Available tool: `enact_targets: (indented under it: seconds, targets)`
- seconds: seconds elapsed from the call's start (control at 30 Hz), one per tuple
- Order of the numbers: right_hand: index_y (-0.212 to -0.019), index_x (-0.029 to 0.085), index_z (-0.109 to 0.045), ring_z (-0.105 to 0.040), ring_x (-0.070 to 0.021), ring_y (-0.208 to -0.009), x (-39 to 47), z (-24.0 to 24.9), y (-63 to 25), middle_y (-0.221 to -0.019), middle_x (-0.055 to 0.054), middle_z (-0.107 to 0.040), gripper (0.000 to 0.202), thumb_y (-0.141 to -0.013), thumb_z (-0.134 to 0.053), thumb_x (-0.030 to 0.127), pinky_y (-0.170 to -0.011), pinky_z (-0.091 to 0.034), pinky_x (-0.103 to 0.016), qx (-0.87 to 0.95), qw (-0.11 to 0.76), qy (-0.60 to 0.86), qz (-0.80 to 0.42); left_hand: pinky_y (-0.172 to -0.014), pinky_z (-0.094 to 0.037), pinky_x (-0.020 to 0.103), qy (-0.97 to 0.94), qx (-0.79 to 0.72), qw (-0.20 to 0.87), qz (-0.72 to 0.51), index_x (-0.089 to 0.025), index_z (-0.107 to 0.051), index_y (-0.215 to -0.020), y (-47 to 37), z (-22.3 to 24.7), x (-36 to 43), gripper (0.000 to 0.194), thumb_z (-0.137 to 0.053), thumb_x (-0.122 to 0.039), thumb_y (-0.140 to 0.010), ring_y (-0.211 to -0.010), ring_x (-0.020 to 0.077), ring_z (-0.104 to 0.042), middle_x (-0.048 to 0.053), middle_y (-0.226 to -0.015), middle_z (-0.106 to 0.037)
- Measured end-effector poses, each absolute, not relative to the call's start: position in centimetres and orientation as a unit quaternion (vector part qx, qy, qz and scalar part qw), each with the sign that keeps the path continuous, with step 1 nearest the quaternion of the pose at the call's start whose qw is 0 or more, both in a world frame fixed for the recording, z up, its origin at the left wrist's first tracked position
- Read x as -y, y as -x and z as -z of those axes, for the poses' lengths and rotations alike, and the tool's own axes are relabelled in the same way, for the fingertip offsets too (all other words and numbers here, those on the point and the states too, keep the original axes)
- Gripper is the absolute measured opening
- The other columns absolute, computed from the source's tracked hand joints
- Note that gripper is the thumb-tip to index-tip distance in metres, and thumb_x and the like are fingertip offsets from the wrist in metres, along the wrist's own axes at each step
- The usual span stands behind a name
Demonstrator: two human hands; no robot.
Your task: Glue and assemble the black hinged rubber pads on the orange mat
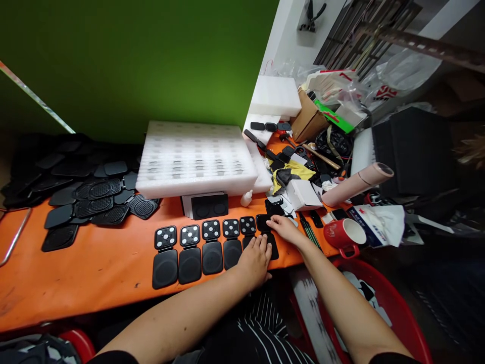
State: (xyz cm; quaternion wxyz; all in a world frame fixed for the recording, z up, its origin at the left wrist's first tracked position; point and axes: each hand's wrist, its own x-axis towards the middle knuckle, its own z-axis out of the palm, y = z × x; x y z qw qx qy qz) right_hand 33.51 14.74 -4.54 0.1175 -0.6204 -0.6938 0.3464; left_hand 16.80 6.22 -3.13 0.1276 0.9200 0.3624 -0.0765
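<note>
A row of black hinged two-part pads lies along the front of the orange table. Several have small upper squares with white dots facing up. My left hand rests palm down, fingers stretched out over the lower halves at the row's right end. There, the last pad's upper square shows plain black, without visible dots. At its right edge, my right hand has its fingertips closed on it; the thumb is partly hidden. Behind the row stands a small white dropper bottle.
White foam trays stand at the back against a green panel. Many black parts are piled at left. On the right are a red mug, a pink bottle, a white box and green pencils. Red tubs sit below.
</note>
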Motion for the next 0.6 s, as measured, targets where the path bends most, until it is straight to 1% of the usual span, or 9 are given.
enact_targets:
  seconds: [0.23,0.47,0.6]
  targets:
    - [-0.057,0.02,-0.037,-0.039,-0.0119,-0.055,-15.27,3.61,-33.01,-0.054,0.005,-0.041,0.032,-0.076,-0.049,0.043,-0.053,-0.028,-0.023,0.688,0.056,0.646,-0.325,-0.109,-0.022,0.044,-0.919,-0.361,0.13,0.089,-0.005,-0.028,-0.141,-16.84,2.91,-6.29,0.084,-0.05,-0.059,-0.081,-0.135,0.0342,-0.025,0.023,-0.148,-0.02]
    - [-0.058,0.021,-0.036,-0.041,-0.0122,-0.055,-15.22,4.11,-32.97,-0.054,0.005,-0.044,0.031,-0.078,-0.049,0.04,-0.053,-0.028,-0.023,0.688,0.067,0.654,-0.307,-0.109,-0.022,0.044,-0.92,-0.359,0.131,0.091,-0.004,-0.028,-0.142,-16.77,2.7,-6.19,0.085,-0.051,-0.059,-0.08,-0.135,0.0343,-0.024,0.023,-0.148,-0.02]
    - [-0.059,0.021,-0.037,-0.041,-0.012,-0.054,-14.97,4.05,-32.79,-0.052,0.005,-0.044,0.03,-0.08,-0.05,0.038,-0.052,-0.028,-0.022,0.684,0.058,0.66,-0.306,-0.109,-0.022,0.044,-0.92,-0.36,0.128,0.089,-0.004,-0.029,-0.141,-16.8,2.78,-6.09,0.086,-0.052,-0.059,-0.079,-0.135,0.0341,-0.024,0.022,-0.148,-0.02]
